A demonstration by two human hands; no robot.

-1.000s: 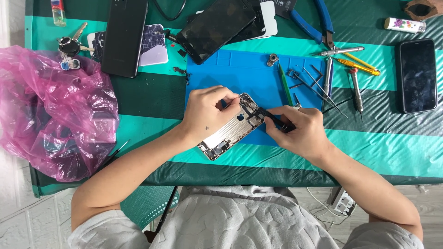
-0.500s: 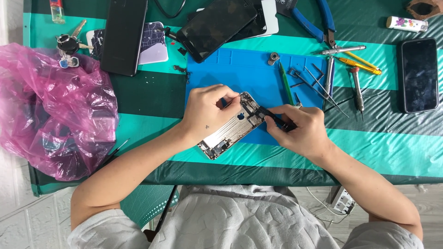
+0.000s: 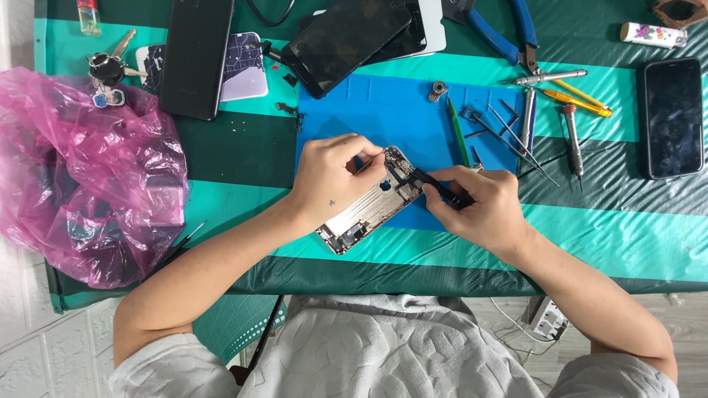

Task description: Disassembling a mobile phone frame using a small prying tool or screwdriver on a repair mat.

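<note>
An opened phone housing [image 3: 371,204], silvery with exposed parts inside, lies tilted on the blue work mat [image 3: 383,110]. My left hand [image 3: 330,175] rests on its upper half and pins it down with the fingertips. My right hand [image 3: 479,205] grips a black tool [image 3: 436,186] whose tip touches the top end of the housing, close to my left fingers.
A crumpled pink plastic bag [image 3: 81,177] fills the left side. Black phones [image 3: 195,55] and a screen panel [image 3: 345,40] lie at the back. Screwdrivers and tweezers [image 3: 527,129], blue pliers [image 3: 509,33] and another phone [image 3: 672,116] sit to the right. Keys [image 3: 109,70] lie far left.
</note>
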